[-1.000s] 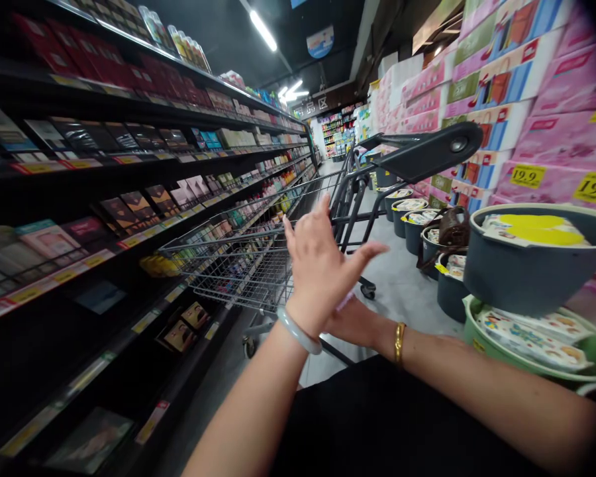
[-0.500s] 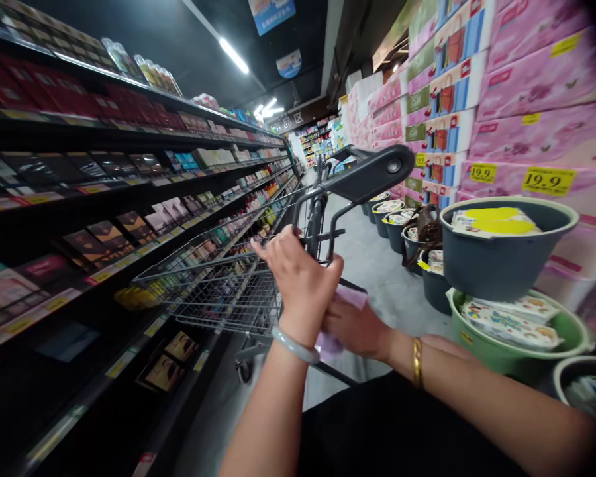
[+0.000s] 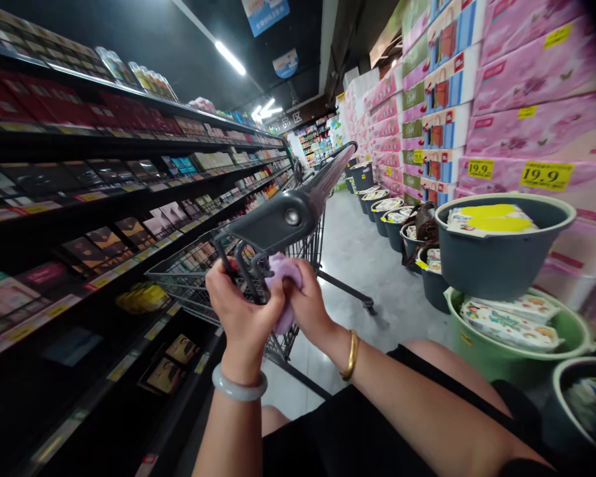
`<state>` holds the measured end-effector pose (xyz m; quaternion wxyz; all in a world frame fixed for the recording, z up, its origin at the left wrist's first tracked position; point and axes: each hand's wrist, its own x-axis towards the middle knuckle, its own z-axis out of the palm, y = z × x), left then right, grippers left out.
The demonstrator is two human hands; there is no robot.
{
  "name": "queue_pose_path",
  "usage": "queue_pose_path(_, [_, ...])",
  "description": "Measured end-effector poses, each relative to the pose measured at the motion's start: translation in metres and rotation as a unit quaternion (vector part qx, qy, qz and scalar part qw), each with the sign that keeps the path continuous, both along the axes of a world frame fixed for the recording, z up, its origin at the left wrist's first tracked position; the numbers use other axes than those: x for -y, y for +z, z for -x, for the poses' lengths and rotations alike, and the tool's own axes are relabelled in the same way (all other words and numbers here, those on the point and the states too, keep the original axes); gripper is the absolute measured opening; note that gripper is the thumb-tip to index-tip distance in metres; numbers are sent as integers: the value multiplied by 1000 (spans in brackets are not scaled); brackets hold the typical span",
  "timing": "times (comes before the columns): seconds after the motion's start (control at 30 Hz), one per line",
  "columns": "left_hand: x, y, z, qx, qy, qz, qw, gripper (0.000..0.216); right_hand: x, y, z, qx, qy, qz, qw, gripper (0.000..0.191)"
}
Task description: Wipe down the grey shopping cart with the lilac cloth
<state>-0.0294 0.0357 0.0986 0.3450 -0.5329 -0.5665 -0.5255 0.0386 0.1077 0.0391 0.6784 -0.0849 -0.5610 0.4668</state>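
Observation:
A shopping cart (image 3: 273, 222) stands tilted in view in front of me, its dark handle end nearest. My left hand (image 3: 241, 305), with a pale bangle at the wrist, is closed round the cart's dark frame just below the handle; its fingertips are partly hidden. In my right hand (image 3: 308, 301), above a gold bracelet, is a crumpled light purple cloth (image 3: 284, 268). The cloth touches the frame under the handle, close to my left thumb.
Shelves of boxed goods (image 3: 109, 242) line the left side. On the right stand buckets holding packs, among them a stacked grey bucket (image 3: 496, 262) and a green bucket (image 3: 506, 354). Pink tissue packs (image 3: 526, 126) rise behind them. Grey floor (image 3: 347, 245) runs down the aisle.
The cart has turned, bringing its handle end lower and nearer. My left hand has moved left and down onto the frame; my right hand has brought the cloth up and left against it.

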Motion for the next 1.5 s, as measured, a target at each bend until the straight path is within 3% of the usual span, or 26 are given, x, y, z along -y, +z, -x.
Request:
queue_pose_path(0.07, [7,-2,8,23,-32,-8,999,69,6,-8,7,11,9,8,1000,20])
queue_pose_path(0.17, [16,-2,13,51,-76,-16,996,65,17,3,6,1,10,10,1000,27])
queue_pose_path(0.3, [25,1,14,58,-98,-27,993,54,25,18,5,-21,-44,-96,994,41])
queue_pose_path(0.37, [28,1,16,58,-103,-33,992,54,23,9,12,-3,-54,-139,989,44])
queue_pose_path(0.5, [37,-6,32,72,-97,-42,992,58,19,-18,30,36,-14,-155,987,38])
queue_pose_path(0.6, [49,-13,45,85,-80,-43,992,58,21,-15,31,30,9,-119,992,33])
queue_pose_path(0.73, [60,-16,46,96,-30,-49,994,51,29,11,15,-40,33,17,999,28])
queue_pose_path(0.83, [57,-12,38,101,10,-78,992,45,37,31,6,-91,-8,37,995,34])
queue_pose_path(0.9, [53,-10,34,99,14,-101,990,45,43,43,8,-88,-55,-33,994,42])
queue_pose_path(0.97, [51,-8,33,94,5,-111,989,48,46,52,15,-53,-89,-172,980,46])
queue_pose_path(1.03, [51,-9,36,98,-3,-113,989,51,39,59,21,-2,-103,-321,941,45])
queue_pose_path(1.1, [53,-11,40,115,-3,-113,987,50,17,61,23,31,-112,-387,915,40])
queue_pose_path(1.17, [55,-13,44,139,6,-115,984,47,-17,59,19,34,-133,-341,930,34])
queue_pose_path(1.23, [57,-13,45,163,18,-131,978,44,-52,57,14,12,-174,-223,959,32])
queue_pose_path(1.33, [57,-10,45,198,-6,-165,966,43,-73,55,12,-4,-206,-109,972,31])
queue_pose_path(1.43, [58,-7,44,225,-53,-186,955,44,-44,55,20,6,-181,-138,974,37])
queue_pose_path(1.5, [60,-7,43,242,-57,-187,950,44,-18,53,27,36,-119,-247,961,41])
